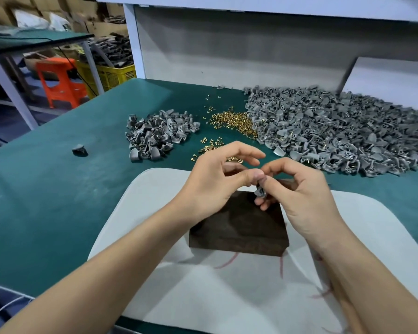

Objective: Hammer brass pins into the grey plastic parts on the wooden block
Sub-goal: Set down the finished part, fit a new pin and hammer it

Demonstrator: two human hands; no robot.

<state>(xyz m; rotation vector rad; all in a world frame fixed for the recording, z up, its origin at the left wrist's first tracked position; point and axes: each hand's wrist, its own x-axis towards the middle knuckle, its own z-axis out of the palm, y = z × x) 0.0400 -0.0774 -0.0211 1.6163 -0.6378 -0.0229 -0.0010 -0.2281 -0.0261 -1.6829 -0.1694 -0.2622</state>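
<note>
Grey plastic part point(260, 192): held in the air just above the far right corner of the wooden block point(239, 227), not yet set down on it.
Right hand point(299, 201): fingers curled round the part, grasping it from the right side and from below.
Left hand point(215, 182): thumb and forefinger pinched at the top of the part, the other fingers spread loose; we cannot tell whether a pin sits between them.
Wooden block: dark, lying on the pale mat point(135, 213) toward the near edge of the green surface point(58, 189).
Brass pins point(234, 121): loose heap near the middle of the far edge, with strays trailing toward the hands.
Stock: large heap of grey parts point(336, 131) toward the far right corner, smaller heap point(159, 133) on the left-edge side of the pins.
Step in hand: we judge this to be seating a pin in the part by hand, before any striking.
Next move: we would stand the part steady on the block with the pin upright, then free one hand; nothing to strike with is in view.
</note>
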